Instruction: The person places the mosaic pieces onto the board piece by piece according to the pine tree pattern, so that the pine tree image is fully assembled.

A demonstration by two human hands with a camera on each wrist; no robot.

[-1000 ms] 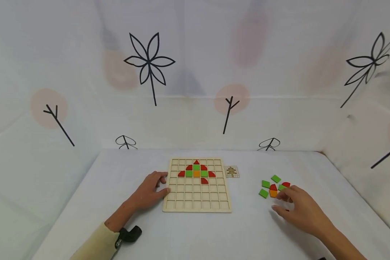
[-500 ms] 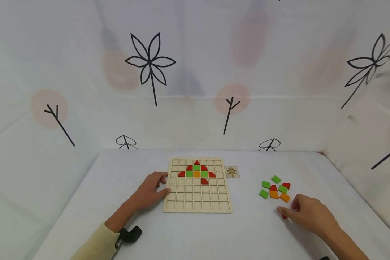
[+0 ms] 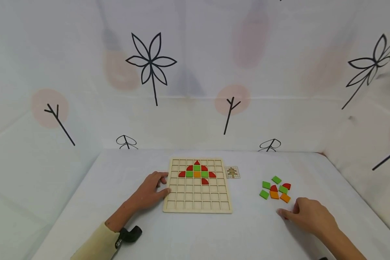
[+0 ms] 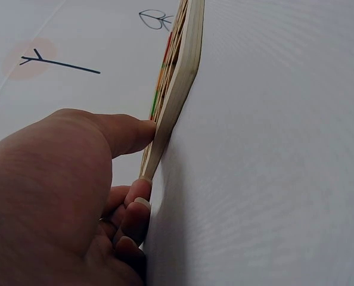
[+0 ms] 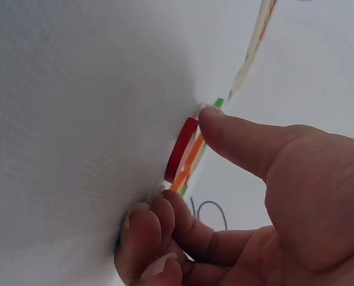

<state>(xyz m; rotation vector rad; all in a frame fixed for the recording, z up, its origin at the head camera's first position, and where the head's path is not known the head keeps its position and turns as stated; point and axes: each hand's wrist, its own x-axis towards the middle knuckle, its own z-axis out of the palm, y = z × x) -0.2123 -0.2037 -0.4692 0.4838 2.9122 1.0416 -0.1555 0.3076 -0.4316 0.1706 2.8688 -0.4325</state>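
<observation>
A wooden grid board (image 3: 197, 198) lies flat on the white table. Red and green tiles and one orange tile (image 3: 197, 174) fill part of its upper rows. My left hand (image 3: 147, 193) rests at the board's left edge, thumb and fingertips touching it. To the right, low over the table, my right hand (image 3: 312, 216) pinches a red tile (image 5: 182, 150) with a curved edge between thumb and index finger. The fingers mostly cover this tile in the head view. Just beyond that hand lie loose tiles, among them an orange one (image 3: 285, 198) and a green one (image 3: 264, 194).
Beside the board's upper right edge sits a small card (image 3: 232, 172) with a tree pattern on a grid. White cloth walls (image 3: 188, 122) with printed plants rise behind the table and at both sides.
My right hand has drawn back from the loose tiles toward the table's front, taking a red tile along and uncovering an orange one. My left hand has stayed at the board.
</observation>
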